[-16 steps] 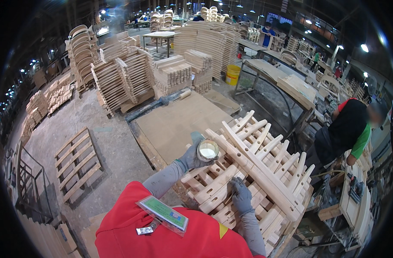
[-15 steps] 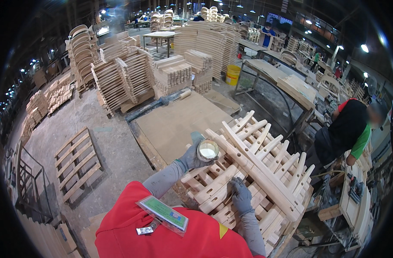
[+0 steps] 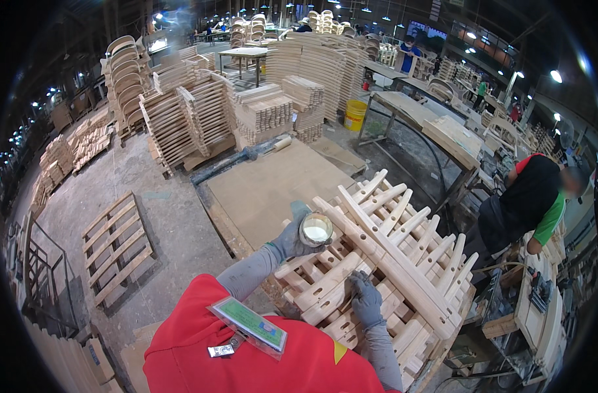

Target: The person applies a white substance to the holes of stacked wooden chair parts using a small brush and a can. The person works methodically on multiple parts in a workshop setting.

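Note:
My left hand (image 3: 287,242), in a grey glove, is wrapped round a small round cup (image 3: 316,229) with a creamy white substance inside. It is held above the left edge of a stack of slatted wooden frame parts (image 3: 404,262). My right hand (image 3: 366,300), gloved too, is closed low over a wooden rail (image 3: 328,288) with dark holes along it. Whatever its fingers pinch is too small and hidden to name. A long thick rail lies across the stack just beyond both hands.
A brown board (image 3: 273,183) covers the tabletop beyond my left hand. On the floor at left lies a wooden pallet (image 3: 117,249). Stacked wooden parts (image 3: 187,121) and a yellow bucket (image 3: 355,115) stand farther off. At right a co-worker (image 3: 518,203) leans over another bench.
My right hand has shifted very slightly along the holed rail. The cup in my left hand stays in place. At right the co-worker has moved a little.

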### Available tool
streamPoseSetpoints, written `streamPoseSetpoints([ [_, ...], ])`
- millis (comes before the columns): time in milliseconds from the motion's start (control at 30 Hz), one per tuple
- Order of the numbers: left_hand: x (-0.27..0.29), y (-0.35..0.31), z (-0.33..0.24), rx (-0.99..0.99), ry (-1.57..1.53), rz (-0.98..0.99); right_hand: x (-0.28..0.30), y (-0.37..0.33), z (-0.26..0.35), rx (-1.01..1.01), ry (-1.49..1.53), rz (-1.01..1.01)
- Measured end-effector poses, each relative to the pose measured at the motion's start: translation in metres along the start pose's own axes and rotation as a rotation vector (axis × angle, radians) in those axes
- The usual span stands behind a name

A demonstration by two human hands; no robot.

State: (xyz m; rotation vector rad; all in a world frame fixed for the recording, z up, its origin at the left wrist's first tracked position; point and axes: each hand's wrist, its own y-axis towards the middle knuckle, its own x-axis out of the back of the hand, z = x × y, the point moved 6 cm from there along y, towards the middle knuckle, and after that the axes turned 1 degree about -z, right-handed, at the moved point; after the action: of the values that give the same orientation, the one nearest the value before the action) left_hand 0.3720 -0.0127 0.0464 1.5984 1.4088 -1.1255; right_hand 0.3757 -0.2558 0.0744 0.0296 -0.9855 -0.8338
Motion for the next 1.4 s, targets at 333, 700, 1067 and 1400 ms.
streamPoseSetpoints([
  [333, 0.001, 0.001, 0.002, 0.011, -0.050, -0.019, -0.002, -0.001, -0.005, -0.026, 0.025, 0.014],
  [700, -0.003, -0.002, -0.001, -0.014, 0.035, -0.032, 0.000, 0.000, 0.001, -0.015, 0.018, -0.005],
  [1067, -0.009, -0.004, 0.000, -0.007, 0.029, -0.078, 0.001, 0.001, 0.002, -0.019, -0.007, 0.011],
  [1400, -0.003, -0.001, 0.000, -0.022, 0.047, -0.082, 0.000, -0.001, -0.001, -0.011, -0.026, 0.017],
])
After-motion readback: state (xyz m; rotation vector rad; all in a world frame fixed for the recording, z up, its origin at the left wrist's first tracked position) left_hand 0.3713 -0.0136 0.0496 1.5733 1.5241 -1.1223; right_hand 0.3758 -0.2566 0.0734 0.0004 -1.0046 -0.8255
